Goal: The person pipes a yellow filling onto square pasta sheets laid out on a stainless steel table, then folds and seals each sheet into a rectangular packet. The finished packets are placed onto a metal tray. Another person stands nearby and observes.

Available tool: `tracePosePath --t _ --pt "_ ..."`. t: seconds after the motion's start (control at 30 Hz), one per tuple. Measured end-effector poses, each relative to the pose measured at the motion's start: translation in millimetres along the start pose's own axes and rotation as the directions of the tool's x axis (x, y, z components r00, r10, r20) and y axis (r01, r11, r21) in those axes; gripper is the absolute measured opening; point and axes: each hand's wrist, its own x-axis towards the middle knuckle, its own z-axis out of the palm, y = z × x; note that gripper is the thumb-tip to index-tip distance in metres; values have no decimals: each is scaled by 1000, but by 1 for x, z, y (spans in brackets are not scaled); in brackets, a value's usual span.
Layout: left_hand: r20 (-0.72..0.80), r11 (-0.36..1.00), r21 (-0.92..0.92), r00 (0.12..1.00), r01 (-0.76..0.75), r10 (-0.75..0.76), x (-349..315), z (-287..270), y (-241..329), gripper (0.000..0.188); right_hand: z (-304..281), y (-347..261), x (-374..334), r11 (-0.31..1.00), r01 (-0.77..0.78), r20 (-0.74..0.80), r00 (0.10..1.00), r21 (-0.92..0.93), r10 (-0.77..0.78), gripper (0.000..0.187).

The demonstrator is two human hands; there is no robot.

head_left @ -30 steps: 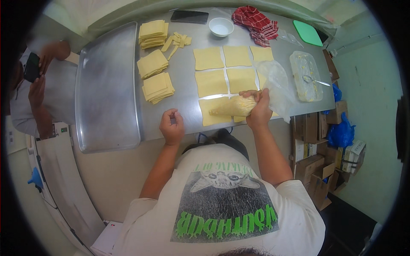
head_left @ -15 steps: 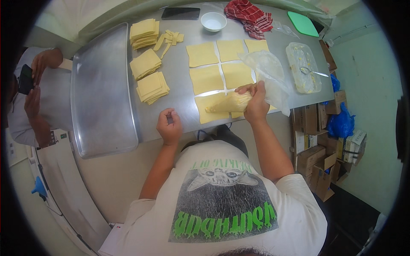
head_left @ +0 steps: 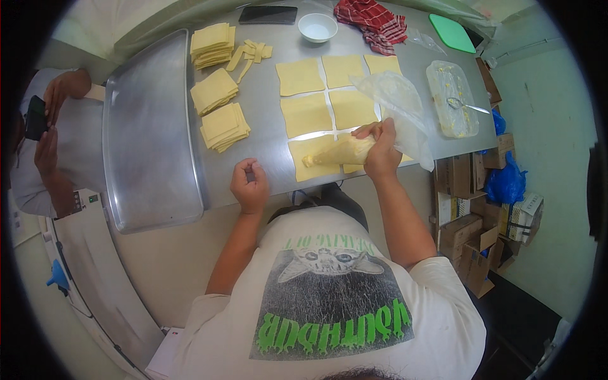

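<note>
My right hand [head_left: 382, 152] is wrapped round a clear piping bag [head_left: 345, 151] of pale yellow filling. The bag's loose top flares out behind the hand, over the dough. Its tip points left, low over the near-left dough square [head_left: 301, 152], where a small dollop of filling [head_left: 308, 161] shows at the tip. Several flat, pale yellow dough squares [head_left: 306, 116] lie in rows on the steel table; the bag and hand partly cover the near-right ones. My left hand [head_left: 250, 185] is curled into a loose fist at the table's front edge, with nothing visible in it.
Left stand stacks of dough squares [head_left: 214, 90], dough strips [head_left: 252, 53] and a large metal tray [head_left: 152, 133]. Behind are a phone [head_left: 268, 15], white bowl [head_left: 317, 28] and red cloth [head_left: 373, 24]. Right sits a plastic tub [head_left: 453, 98] with a spoon [head_left: 468, 106]. Another person's hands [head_left: 50, 120] hold a phone.
The filling at the bag's tip looks slightly larger and rounder on the near-left square. Both hands have stayed almost in place.
</note>
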Motion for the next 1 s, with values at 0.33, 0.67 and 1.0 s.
tracePosePath --t 0.33,0.67,1.0 --pt "-5 1000 -10 1000 29 -30 0 1 0 9 -8 0 7 999 3 -24 1000 42 -2 53" --pt "-19 1000 -3 1000 1 -1 0 2 0 9 -14 2 10 1000 15 -33 999 27 -15 53" --pt "-10 1000 11 1000 29 -29 -1 2 -2 8 -15 -3 7 1000 23 -42 999 -19 -24 56"
